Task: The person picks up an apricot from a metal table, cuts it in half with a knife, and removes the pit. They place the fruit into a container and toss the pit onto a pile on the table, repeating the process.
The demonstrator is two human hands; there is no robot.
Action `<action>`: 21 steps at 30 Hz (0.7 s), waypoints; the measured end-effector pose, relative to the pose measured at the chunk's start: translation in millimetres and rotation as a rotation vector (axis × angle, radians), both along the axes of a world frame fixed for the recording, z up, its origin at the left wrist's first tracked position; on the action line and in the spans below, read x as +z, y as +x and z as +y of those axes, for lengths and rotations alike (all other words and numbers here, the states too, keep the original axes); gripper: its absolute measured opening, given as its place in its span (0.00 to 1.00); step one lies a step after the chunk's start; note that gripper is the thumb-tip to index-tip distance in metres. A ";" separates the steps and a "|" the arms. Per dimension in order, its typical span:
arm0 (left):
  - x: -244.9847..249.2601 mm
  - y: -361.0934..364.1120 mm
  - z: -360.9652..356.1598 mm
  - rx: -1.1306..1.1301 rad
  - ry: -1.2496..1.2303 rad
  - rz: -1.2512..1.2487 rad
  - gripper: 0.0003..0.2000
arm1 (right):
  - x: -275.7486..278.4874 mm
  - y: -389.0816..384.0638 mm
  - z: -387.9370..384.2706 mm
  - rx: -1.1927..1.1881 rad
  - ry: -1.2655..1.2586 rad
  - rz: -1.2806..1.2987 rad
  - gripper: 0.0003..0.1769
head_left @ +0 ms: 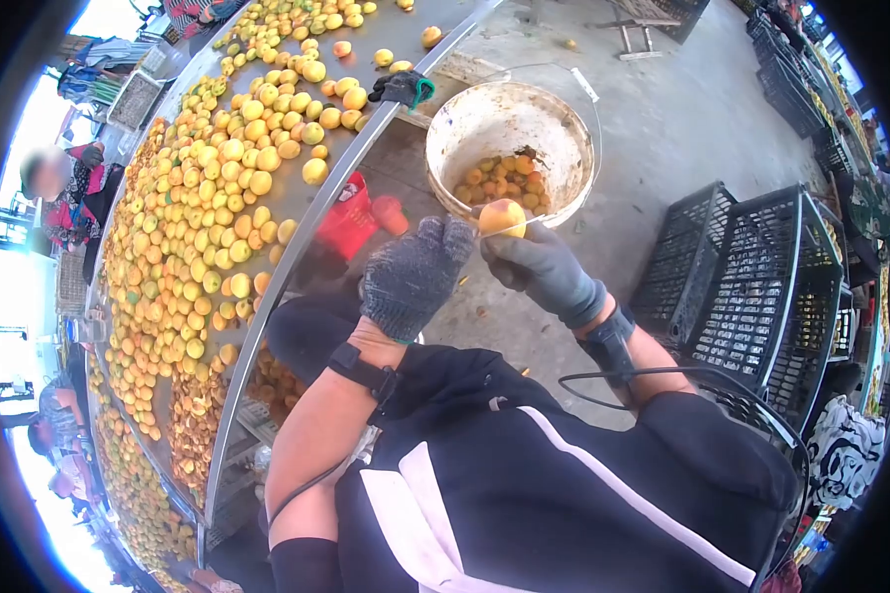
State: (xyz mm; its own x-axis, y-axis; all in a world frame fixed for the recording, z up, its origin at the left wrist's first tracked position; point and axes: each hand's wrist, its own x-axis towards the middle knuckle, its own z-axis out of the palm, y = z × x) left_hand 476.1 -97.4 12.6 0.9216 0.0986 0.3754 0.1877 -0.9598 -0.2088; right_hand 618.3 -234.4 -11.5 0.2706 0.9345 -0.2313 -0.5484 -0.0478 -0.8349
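Between the thumb and fingers of my right hand (544,267), in a grey glove, is a yellow-orange apricot (502,217). My left hand (415,272), in a dark knit glove, is closed with its fingertips right beside the fruit. A thin pale line (509,228) crosses the front of the apricot, running from the left fingertips toward the right hand. I cannot tell what the left fingers grip. Just beyond both hands stands a stained white bucket (465,114), with several apricots (504,181) in its bottom.
A metal-edged table (311,222) heaped with apricots (218,188) runs along my left. A dark glove (401,89) lies on its edge, above a red container (348,219). Black plastic crates (747,287) stand at right. Other people (69,193) are across the table.
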 end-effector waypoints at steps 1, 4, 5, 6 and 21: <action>0.3 1.3 0.5 -0.011 0.009 0.005 0.10 | 0.3 0.5 -0.9 -0.016 0.000 -0.014 0.10; -2.7 7.8 3.9 -0.031 0.054 0.012 0.10 | 0.2 7.3 -4.2 -0.003 -0.031 -0.029 0.11; -1.7 10.5 5.3 -0.038 0.054 0.007 0.10 | 2.9 8.0 -5.3 -0.010 -0.031 -0.034 0.11; 0.1 13.2 7.1 -0.063 0.050 0.000 0.10 | 7.4 6.8 -6.3 -0.023 -0.041 0.069 0.12; -2.6 26.0 10.3 -0.308 -0.214 -0.026 0.08 | 14.0 13.1 -24.4 -0.057 -0.073 0.079 0.10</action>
